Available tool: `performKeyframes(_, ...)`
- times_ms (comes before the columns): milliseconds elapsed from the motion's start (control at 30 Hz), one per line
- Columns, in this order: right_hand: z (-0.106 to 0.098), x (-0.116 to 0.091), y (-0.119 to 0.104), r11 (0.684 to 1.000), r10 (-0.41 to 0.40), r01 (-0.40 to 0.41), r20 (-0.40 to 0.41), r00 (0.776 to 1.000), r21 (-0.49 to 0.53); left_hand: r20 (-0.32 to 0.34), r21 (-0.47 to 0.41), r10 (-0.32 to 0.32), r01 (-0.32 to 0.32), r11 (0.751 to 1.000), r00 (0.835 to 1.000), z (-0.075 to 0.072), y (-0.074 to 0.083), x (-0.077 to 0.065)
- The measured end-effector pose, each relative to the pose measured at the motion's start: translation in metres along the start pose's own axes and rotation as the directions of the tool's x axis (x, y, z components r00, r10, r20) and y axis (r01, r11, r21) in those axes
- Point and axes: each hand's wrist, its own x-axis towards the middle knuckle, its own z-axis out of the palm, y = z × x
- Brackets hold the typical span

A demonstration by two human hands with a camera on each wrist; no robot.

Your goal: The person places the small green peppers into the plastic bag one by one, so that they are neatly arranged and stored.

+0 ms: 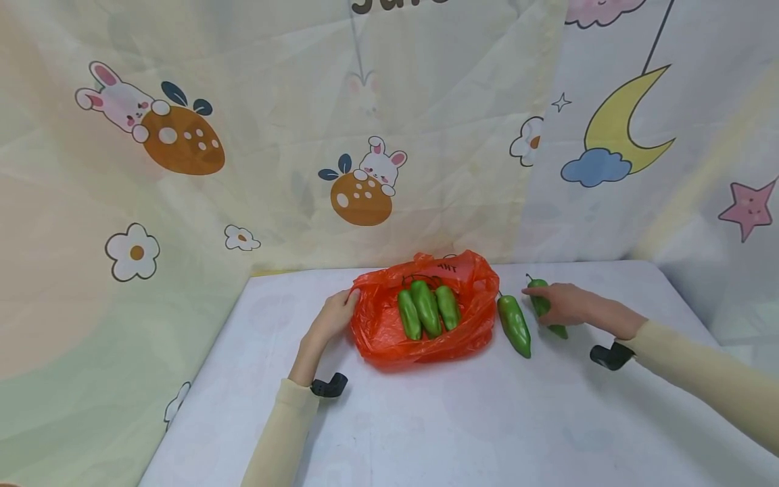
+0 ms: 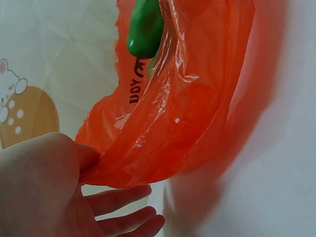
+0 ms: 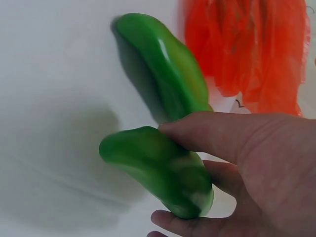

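Note:
A red plastic bag (image 1: 395, 354) lies with its mouth open on the table, and three green peppers (image 1: 426, 309) rest inside it. My left hand (image 1: 333, 315) pinches the bag's left rim between thumb and index finger; the other fingers stretch out below the film in the left wrist view. On the bag's right side my right hand (image 1: 564, 304) grips a green pepper (image 3: 153, 160), thumb on one side and fingers on the other. Another green pepper (image 1: 514, 326) lies on the table between the bag and that hand.
The white table (image 1: 456, 426) meets a cloth backdrop (image 1: 274, 176) printed with rabbits, flowers and a moon, which hangs behind it and at both sides. A dark wrist camera (image 1: 329, 385) sits at the left wrist, and another camera (image 1: 611, 356) at the right.

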Motion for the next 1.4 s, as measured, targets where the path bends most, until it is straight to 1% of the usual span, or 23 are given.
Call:
performKeyframes(133,-0.006,0.000,0.000,1.000,-0.005,0.005,-0.005,1.000,-0.003,0.004,-0.007,-0.003,0.003,1.000,1.000,0.000,0.000,0.000)
performKeyframes(300,-0.014,-0.001,0.001,0.999,-0.032,0.032,-0.014,0.999,-0.002,0.016,-0.022,-0.013,0.013,1.000,1.000,-0.001,0.001,0.000)
performKeyframes(500,-0.024,-0.006,-0.001,0.999,-0.036,0.036,-0.020,0.999,0.022,0.011,-0.022,-0.013,0.013,1.000,1.000,-0.001,0.002,0.000)
performKeyframes(733,-0.036,-0.010,-0.006,0.997,-0.040,0.042,-0.033,0.999,0.060,0.016,-0.028,-0.026,0.026,0.999,1.000,-0.002,0.003,0.000)
performKeyframes(900,-0.044,-0.012,-0.010,0.995,-0.059,0.060,-0.014,0.998,0.085,0.014,-0.021,-0.019,0.019,1.000,1.000,-0.003,0.003,0.000)
performKeyframes(1100,-0.053,-0.015,-0.017,0.993,-0.078,0.078,-0.010,0.997,0.084,0.003,-0.004,-0.013,0.013,1.000,1.000,-0.002,0.002,0.001)
performKeyframes(1400,-0.067,-0.022,-0.028,0.992,-0.093,0.094,-0.016,0.996,0.083,0.011,-0.018,-0.016,0.016,1.000,1.000,-0.001,0.002,0.001)
